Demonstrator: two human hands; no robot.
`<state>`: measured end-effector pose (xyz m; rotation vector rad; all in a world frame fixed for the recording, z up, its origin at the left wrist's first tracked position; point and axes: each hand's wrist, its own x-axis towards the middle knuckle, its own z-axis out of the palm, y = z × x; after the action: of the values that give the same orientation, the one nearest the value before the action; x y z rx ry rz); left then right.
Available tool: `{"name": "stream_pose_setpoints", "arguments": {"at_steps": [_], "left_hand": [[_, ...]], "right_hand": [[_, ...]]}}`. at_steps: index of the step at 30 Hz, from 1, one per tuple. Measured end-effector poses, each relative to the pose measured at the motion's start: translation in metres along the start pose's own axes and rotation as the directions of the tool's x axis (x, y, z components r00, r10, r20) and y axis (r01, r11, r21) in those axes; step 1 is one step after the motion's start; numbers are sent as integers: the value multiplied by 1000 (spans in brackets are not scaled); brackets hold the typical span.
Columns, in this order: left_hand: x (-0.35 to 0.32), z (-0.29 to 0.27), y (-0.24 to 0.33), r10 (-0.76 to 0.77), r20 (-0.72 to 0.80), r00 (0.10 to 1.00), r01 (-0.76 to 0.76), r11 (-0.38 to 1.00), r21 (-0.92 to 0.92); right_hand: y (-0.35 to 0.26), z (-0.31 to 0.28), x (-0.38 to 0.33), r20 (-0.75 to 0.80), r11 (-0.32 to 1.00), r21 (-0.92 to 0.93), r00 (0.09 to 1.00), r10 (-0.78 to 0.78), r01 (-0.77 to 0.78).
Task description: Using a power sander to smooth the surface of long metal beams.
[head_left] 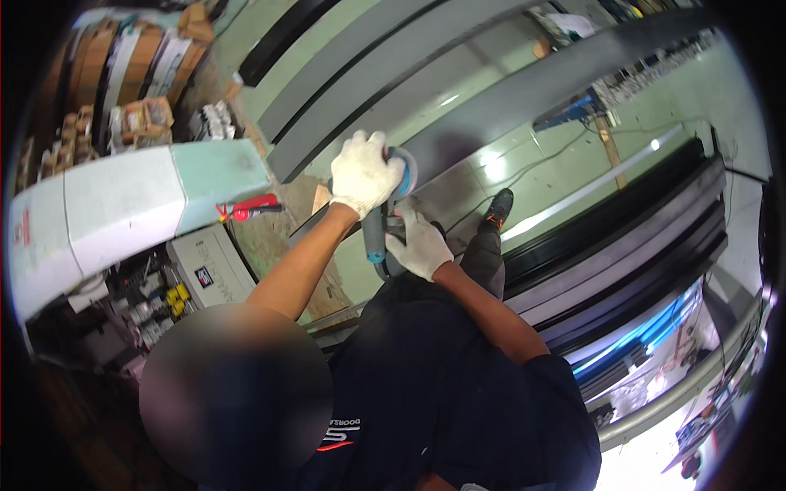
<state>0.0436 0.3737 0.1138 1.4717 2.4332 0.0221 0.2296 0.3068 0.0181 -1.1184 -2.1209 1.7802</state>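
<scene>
Grinder (381,229) upright in frame, disc (404,168) on grey panel (491,106).

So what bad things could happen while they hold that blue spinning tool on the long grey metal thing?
1. The left hand lies right on the blue grinder head, so it might slide toward the disc.
2. The right hand grips the handle close to the body; a kick could swing the tool back.
3. A cable trails on the floor by the shoe, a possible trip.
</scene>
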Motion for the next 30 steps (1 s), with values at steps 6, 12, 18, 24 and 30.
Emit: {"name": "stream_pose_setpoints", "arguments": {"at_steps": [6, 12, 18, 24, 30], "left_hand": [[119, 6, 184, 346, 64, 936, -349, 936, 46], [221, 11, 343, 497, 34, 867, -498, 866, 50], [247, -1, 390, 560, -13, 828, -560, 828, 34], [211, 1, 306, 485, 144, 863, -501, 859, 110], [105, 3, 146, 511, 90, 855, -519, 843, 142]], "right_hand": [[53, -123, 34, -452, 984, 177, 887, 96, -17], [83, -262, 85, -642, 976, 168, 736, 213, -136], [84, -328, 102, -553, 947, 129, 772, 314, -293], [54, -240, 83, -504, 963, 78, 823, 262, -258], [2, -80, 53, -310, 931, -159, 912, 267, -327]]}}
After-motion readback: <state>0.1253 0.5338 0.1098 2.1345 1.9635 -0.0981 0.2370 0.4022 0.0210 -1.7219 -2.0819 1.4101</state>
